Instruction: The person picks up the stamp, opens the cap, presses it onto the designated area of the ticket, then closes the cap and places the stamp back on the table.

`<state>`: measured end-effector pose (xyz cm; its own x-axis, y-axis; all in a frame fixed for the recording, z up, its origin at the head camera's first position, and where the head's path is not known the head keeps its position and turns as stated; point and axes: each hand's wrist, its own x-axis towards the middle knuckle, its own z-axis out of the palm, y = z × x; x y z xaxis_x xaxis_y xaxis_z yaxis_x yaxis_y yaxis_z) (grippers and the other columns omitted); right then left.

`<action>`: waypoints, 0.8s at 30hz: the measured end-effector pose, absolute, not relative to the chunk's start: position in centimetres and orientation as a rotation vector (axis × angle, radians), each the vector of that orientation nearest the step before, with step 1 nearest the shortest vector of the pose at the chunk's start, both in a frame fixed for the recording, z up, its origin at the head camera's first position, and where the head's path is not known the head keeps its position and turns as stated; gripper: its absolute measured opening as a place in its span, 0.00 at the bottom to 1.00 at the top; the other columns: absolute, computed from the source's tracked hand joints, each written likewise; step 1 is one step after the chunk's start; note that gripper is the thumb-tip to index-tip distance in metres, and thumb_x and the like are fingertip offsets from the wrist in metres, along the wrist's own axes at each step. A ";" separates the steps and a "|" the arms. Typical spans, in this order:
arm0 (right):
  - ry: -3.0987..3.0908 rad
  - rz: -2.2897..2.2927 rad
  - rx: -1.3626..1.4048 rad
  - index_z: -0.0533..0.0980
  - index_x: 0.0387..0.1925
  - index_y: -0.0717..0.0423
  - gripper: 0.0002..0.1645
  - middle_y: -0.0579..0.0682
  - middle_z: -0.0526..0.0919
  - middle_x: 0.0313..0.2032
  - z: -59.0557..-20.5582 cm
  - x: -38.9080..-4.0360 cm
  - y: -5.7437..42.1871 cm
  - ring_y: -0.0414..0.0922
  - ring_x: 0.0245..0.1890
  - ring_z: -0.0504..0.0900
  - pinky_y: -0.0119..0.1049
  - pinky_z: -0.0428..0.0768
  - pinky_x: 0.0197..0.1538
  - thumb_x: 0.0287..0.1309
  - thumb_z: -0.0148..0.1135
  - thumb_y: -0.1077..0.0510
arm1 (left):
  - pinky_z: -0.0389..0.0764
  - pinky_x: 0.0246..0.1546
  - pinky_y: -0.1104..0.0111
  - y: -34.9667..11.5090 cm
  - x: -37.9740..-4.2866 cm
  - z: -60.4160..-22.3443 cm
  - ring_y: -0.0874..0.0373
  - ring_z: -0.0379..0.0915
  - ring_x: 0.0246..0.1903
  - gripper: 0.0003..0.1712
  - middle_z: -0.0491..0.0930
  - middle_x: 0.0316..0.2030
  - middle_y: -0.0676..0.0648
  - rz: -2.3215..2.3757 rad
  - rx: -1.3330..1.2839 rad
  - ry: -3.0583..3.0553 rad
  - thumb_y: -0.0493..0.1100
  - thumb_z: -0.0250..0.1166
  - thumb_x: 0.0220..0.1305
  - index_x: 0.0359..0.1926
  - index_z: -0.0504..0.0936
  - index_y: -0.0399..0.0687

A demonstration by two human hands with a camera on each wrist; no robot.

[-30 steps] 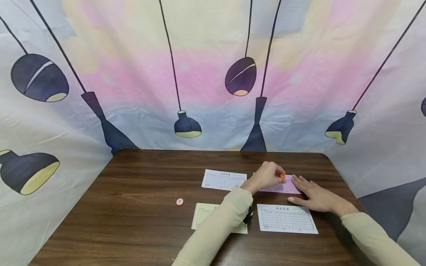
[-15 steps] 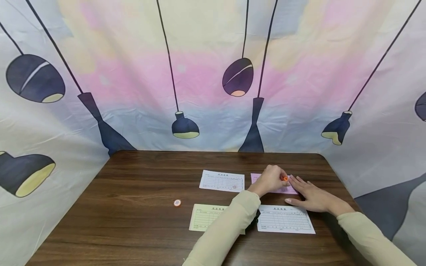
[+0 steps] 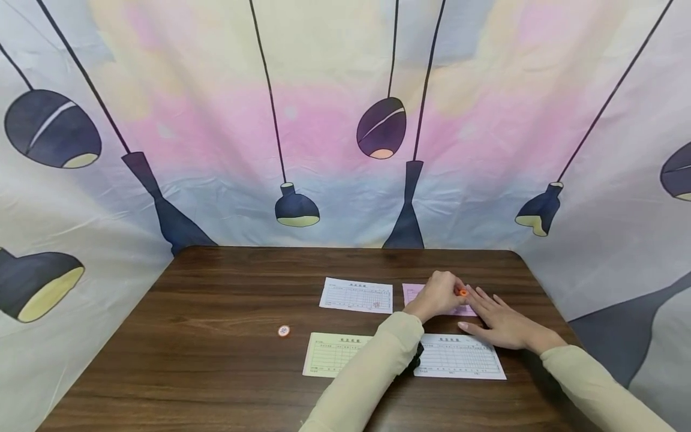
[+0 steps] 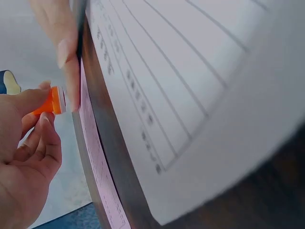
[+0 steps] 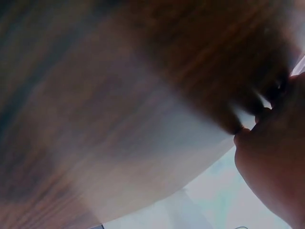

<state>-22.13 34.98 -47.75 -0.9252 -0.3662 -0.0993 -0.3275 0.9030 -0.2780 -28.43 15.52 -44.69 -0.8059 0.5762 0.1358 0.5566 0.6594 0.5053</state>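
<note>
My left hand pinches a small orange stamp between thumb and fingers, close over the pink form. In the left wrist view the stamp's white end points at the paper, with a slight gap between them. My right hand lies flat with spread fingers, its fingertips at the pink form's right edge and beside the stamp. Part of the pink form is hidden under my left hand. In the right wrist view, the right hand shows dark at the edge, over brown wood.
A white form with a faint reddish mark lies left of the pink one. Nearer me are a yellow form, partly covered by my left sleeve, and another white form. A round disc with a red character lies on the brown table.
My left hand has moved the stamp rightward and slightly nearer me over the pink form, up beside the right fingertips. The right hand stays in place. The whole view has shifted slightly.
</note>
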 end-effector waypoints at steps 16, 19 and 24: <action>2.875 -0.431 -0.534 0.54 0.83 0.58 0.55 0.65 0.50 0.83 -47.0 -22.1 34.8 0.68 0.83 0.49 0.73 0.49 0.78 0.71 0.53 0.27 | 0.75 0.29 0.81 16.6 -28.6 -45.3 0.72 0.81 0.30 0.09 0.92 0.41 0.57 0.801 0.903 2.861 0.51 0.75 0.67 0.43 0.93 0.54; 2.879 -0.426 -0.540 0.54 0.82 0.58 0.55 0.65 0.50 0.83 -47.1 -22.1 34.8 0.68 0.83 0.49 0.73 0.50 0.78 0.71 0.53 0.27 | 0.75 0.29 0.81 16.6 -28.6 -45.4 0.71 0.81 0.29 0.08 0.92 0.41 0.57 0.831 0.881 2.852 0.50 0.75 0.66 0.41 0.94 0.54; 2.893 -0.406 -0.540 0.53 0.83 0.57 0.55 0.65 0.51 0.83 -47.3 -22.1 35.0 0.68 0.82 0.50 0.73 0.51 0.78 0.71 0.54 0.27 | 0.73 0.27 0.80 16.6 -28.6 -45.7 0.72 0.76 0.25 0.05 0.91 0.34 0.57 0.856 0.855 2.846 0.49 0.77 0.64 0.34 0.93 0.54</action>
<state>-22.12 35.04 -47.29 -0.9199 -0.3747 -0.1159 -0.3282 0.8972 -0.2953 -28.62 16.64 -45.68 -0.8460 0.5222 0.1076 0.4949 0.6941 0.5228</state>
